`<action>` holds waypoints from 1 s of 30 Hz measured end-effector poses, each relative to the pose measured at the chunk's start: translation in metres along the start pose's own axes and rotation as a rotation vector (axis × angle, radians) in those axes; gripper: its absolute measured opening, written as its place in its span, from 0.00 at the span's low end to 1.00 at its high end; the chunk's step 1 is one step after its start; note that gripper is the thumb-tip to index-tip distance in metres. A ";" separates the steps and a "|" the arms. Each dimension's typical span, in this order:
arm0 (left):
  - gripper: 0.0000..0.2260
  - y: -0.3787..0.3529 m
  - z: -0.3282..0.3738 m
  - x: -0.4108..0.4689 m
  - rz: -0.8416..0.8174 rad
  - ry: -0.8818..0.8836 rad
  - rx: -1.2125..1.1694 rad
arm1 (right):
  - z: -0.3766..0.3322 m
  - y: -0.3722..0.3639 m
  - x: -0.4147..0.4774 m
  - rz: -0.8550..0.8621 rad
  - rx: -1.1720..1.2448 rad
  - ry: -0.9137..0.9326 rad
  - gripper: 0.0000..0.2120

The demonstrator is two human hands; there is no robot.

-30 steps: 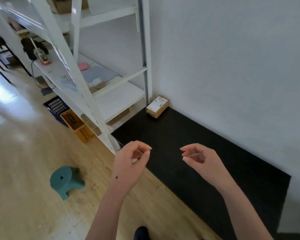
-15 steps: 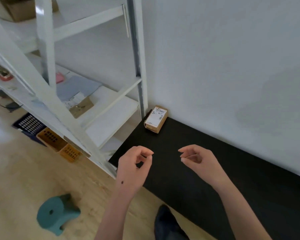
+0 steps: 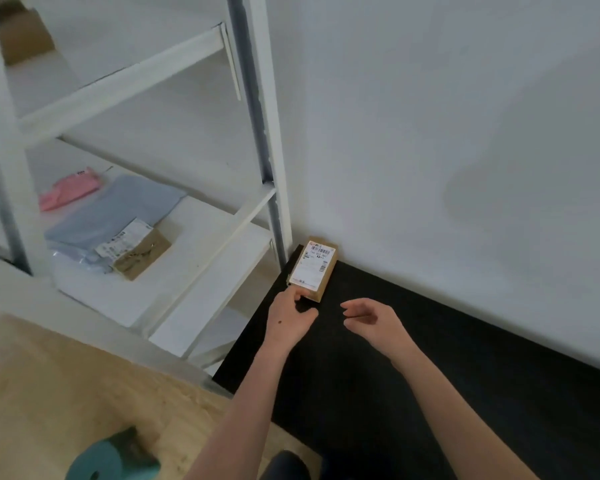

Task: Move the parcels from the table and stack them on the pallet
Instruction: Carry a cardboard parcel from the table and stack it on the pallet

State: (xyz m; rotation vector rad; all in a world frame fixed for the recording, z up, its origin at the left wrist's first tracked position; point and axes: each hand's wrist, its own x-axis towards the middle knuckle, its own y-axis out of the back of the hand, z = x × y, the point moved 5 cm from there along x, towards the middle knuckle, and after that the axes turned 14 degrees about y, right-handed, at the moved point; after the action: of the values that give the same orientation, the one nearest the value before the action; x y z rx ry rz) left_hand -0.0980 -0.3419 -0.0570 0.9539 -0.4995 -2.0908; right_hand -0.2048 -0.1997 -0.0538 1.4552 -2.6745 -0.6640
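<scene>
A small brown cardboard parcel (image 3: 314,267) with a white shipping label lies flat on the black pallet mat (image 3: 430,375), in the corner by the white wall and the rack post. My left hand (image 3: 290,317) is at the parcel's near end, fingertips touching its front edge, not gripping it. A little to the right hovers my right hand (image 3: 373,320) over the mat, fingers loosely curled and apart, holding nothing.
A white metal rack (image 3: 201,258) stands left of the mat; its shelf holds a grey mailer bag (image 3: 118,216), a pink pouch (image 3: 70,190) and a brown envelope (image 3: 142,252). A teal stool (image 3: 111,459) sits on the wood floor at the bottom left.
Both hands have moved forward toward the corner. My left hand now touches the parcel's near edge. The view has closed in on the parcel and rack.
</scene>
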 end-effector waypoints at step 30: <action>0.55 -0.061 -0.005 0.143 -0.118 0.381 0.301 | 0.062 -0.003 -0.023 0.219 0.201 -0.486 0.09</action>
State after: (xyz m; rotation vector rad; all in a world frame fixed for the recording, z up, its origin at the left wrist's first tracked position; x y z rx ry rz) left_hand -0.1843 -0.4152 -0.1639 1.5509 -0.5763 -1.8996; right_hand -0.2035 -0.1608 -0.1067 1.1199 -3.2931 -0.8435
